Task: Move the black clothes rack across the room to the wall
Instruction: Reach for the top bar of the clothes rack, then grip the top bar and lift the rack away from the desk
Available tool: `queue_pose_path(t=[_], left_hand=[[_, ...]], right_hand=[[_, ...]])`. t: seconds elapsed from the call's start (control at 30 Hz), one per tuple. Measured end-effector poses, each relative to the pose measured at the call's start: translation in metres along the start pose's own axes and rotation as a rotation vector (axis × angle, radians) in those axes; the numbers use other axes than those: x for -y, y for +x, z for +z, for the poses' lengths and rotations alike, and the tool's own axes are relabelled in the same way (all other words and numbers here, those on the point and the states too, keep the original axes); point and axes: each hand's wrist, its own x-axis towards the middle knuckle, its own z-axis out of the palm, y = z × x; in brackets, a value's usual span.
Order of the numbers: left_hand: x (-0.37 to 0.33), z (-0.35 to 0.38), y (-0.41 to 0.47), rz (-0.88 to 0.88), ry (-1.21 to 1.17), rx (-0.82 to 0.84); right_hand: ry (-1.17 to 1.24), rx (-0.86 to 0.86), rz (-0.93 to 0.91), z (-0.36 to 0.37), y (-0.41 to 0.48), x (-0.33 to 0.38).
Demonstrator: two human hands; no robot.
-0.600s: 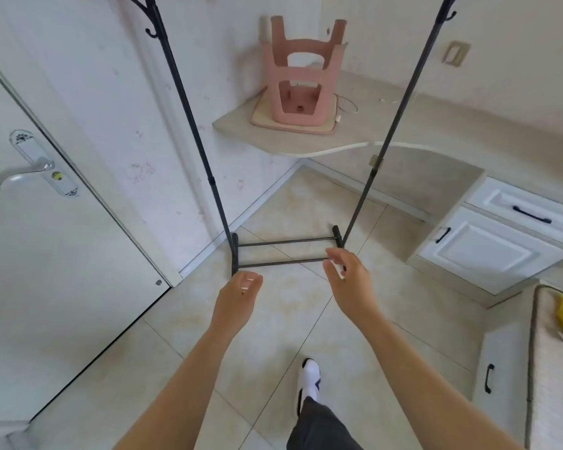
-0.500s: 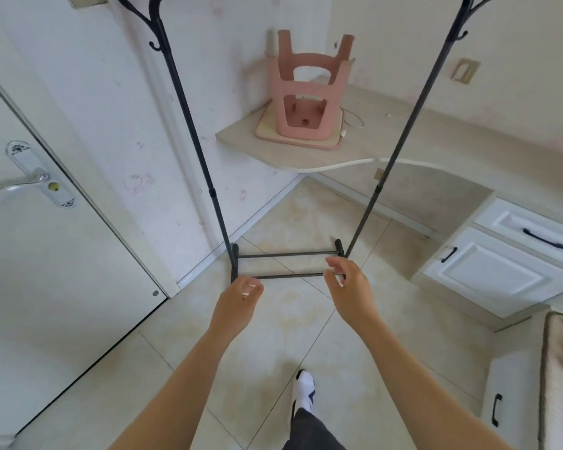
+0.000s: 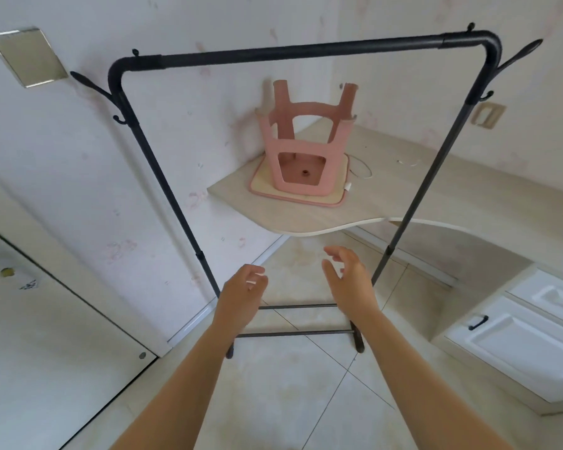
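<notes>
A black clothes rack stands on the tiled floor beside the wall. In front of the rack, the left hand and right hand reach forward, each grip open, holding nothing.

Upturned pink stool on desk; white cabinets.

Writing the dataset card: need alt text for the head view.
Two bare hands, left and right, reach open and empty toward a black clothes rack standing on a tiled floor by the wall. Behind it, an upturned pink stool sits on a corner desk.
</notes>
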Motion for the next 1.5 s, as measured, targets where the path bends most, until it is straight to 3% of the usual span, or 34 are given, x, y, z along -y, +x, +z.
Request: queue_pose_path(t=[0.57, 0.77, 0.97, 1.03, 1.17, 1.5], left_hand=[[-0.168, -0.070, 0.230, 0.289, -0.189, -0.153], [-0.201, -0.091, 0.278, 0.318, -0.377, -0.116], [-0.231, -0.096, 0.290, 0.308, -0.692, 0.042], [-0.240, -0.096, 0.290, 0.273, -0.857, 0.092], [-0.248, -0.093, 0.288, 0.255, -1.128, 0.142], [-0.253, -0.085, 0.284, 0.259, -1.247, 0.140]], right_hand=[[0.045, -0.356, -0.177, -0.059, 0.254, 0.095], [-0.081, -0.501, -0.308, -0.080, 0.299, 0.132], [-0.238, -0.705, -0.500, -0.093, 0.322, 0.146], [-0.330, -0.698, -0.543, -0.098, 0.330, 0.147], [-0.542, -0.502, -0.603, -0.106, 0.342, 0.144], [-0.680, -0.492, -0.642, -0.123, 0.362, 0.138]])
